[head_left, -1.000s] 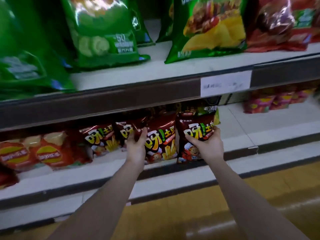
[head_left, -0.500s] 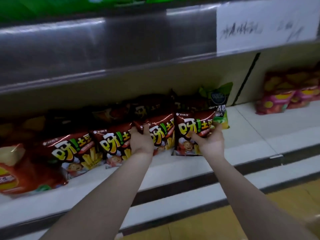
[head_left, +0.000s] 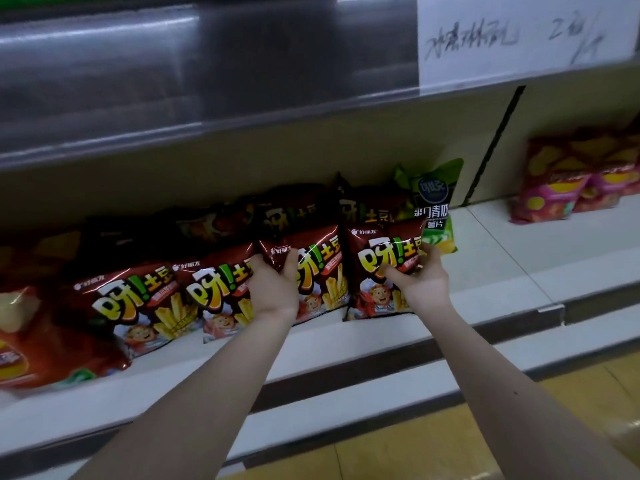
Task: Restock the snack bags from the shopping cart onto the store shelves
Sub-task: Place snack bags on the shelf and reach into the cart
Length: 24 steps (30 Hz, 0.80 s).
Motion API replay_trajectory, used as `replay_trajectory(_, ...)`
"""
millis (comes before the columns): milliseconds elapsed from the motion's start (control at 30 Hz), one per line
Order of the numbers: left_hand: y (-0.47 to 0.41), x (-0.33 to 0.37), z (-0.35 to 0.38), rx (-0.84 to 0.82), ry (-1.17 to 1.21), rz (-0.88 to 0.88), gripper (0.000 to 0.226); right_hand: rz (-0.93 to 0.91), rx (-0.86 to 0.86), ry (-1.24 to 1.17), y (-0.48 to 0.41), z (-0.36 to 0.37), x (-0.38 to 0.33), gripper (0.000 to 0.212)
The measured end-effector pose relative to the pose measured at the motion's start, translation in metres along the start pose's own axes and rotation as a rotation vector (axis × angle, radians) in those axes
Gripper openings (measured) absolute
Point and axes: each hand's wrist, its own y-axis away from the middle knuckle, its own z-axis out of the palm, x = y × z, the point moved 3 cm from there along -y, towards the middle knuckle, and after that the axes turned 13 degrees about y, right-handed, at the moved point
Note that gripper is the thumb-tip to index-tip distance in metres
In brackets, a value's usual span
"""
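Several dark red fry-snack bags stand in a row on the low white shelf [head_left: 491, 258]. My left hand [head_left: 273, 289] grips the top left corner of one red bag [head_left: 320, 271] in the middle of the row. My right hand [head_left: 420, 282] holds the rightmost red bag [head_left: 375, 268] by its right side, thumb across the front. Both bags stand upright on the shelf's front part. More red bags lean behind them in the dark. No shopping cart is in view.
A green cucumber-crisp bag [head_left: 434, 206] stands behind the rightmost red bag. Pink-and-red bags [head_left: 568, 181] sit at the far right, orange-red bags [head_left: 31, 334] at the far left. The upper shelf's front rail [head_left: 207, 74] with a handwritten tag [head_left: 512, 39] overhangs. Yellow floor [head_left: 415, 455] lies below.
The view has dropped and come closer to the low shelf. Both hands stay on the same two red bags, which now stand a little further upright in the row.
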Motion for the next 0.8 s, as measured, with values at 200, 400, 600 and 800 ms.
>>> replay_trajectory(200, 0.026, -0.010, -0.001, 0.045, 0.140, -0.053, 0.040, -0.028, -0.044, -0.064, 0.009, -0.002, -0.005, 0.074)
replay_trajectory(400, 0.037, 0.002, -0.006, 0.074, 0.217, -0.103, 0.038, -0.034, -0.072, -0.045, 0.002, 0.001, 0.010, 0.129)
replay_trajectory(600, 0.039, 0.009, 0.000, -0.073, 0.293, -0.151, 0.050, -0.066, -0.043, -0.110, 0.034, -0.015, -0.024, 0.104)
replay_trajectory(800, 0.069, 0.028, -0.014, -0.070, 0.425, -0.149, 0.050, -0.103, -0.111, -0.246, 0.079, -0.030, -0.064, 0.062)
